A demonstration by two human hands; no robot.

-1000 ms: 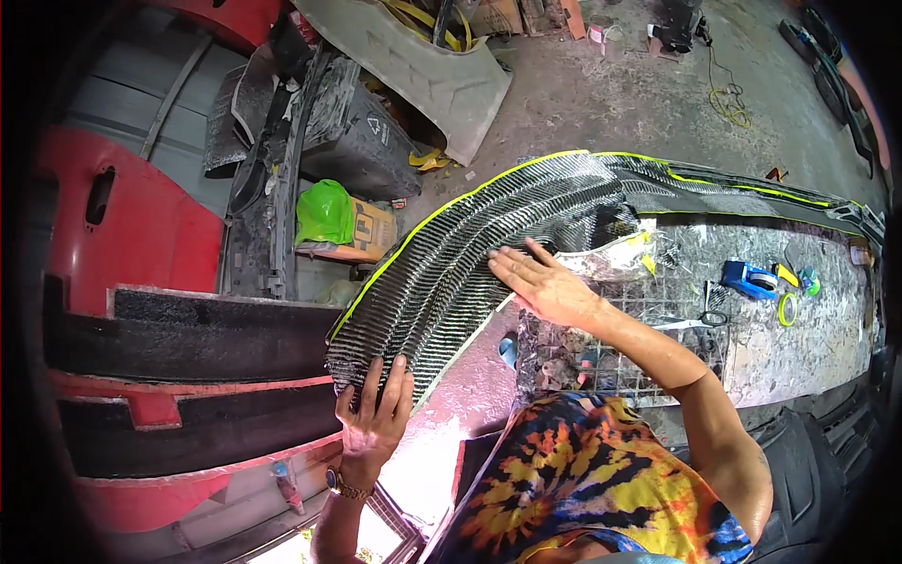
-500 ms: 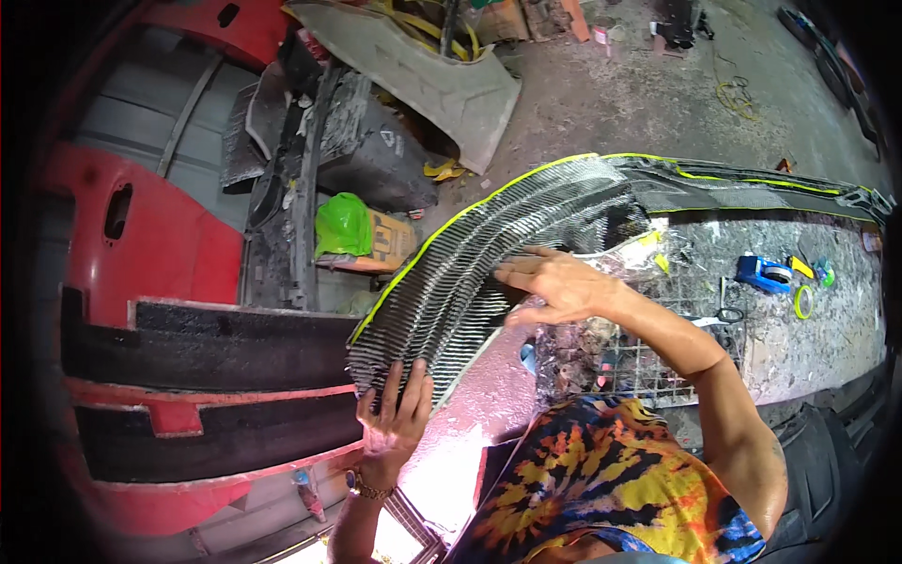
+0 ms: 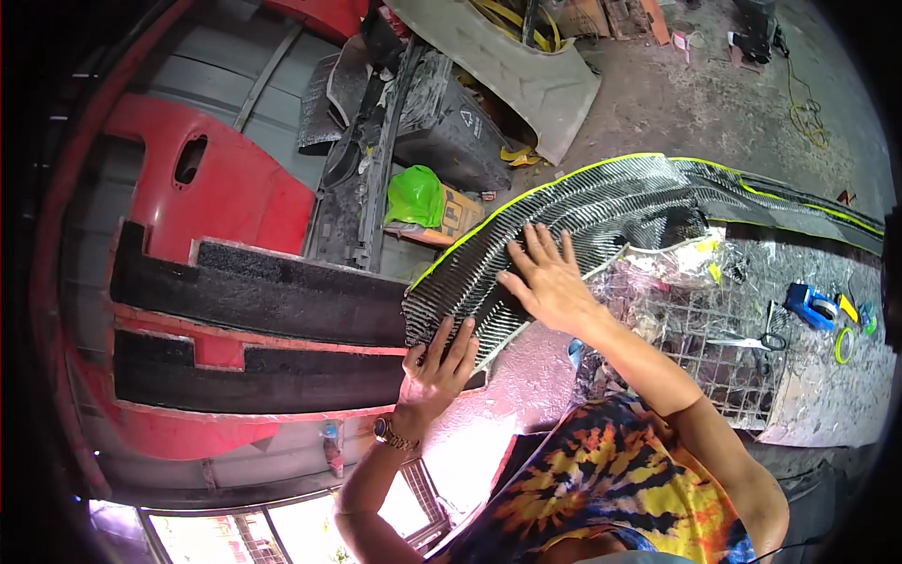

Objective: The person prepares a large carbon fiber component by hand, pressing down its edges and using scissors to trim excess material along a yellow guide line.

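Note:
A long curved part covered in black woven carbon-fibre cloth (image 3: 601,202) runs from the middle of the view to the far right, its far edge lined with yellow-green tape. My right hand (image 3: 551,282) lies on the cloth with fingers spread, near the middle of the curved section. At the left end of the part, my left hand (image 3: 440,369) rests its outstretched fingers on the cloth by the near corner. Neither hand grips anything. What lies under the palms is hidden.
Right of my arm, a messy worktable (image 3: 827,404) carries scissors (image 3: 752,340), a blue tape dispenser (image 3: 812,306) and a yellow-green tape roll (image 3: 843,346). Red body panels (image 3: 225,202) and black-coated strips (image 3: 282,282) stand left. A green bag (image 3: 414,195) sits on a cardboard box beyond.
The view has swung, so the scene sits farther right. My right hand has turned its fingers away from me and spread them flat on the cloth; my left stays at the end.

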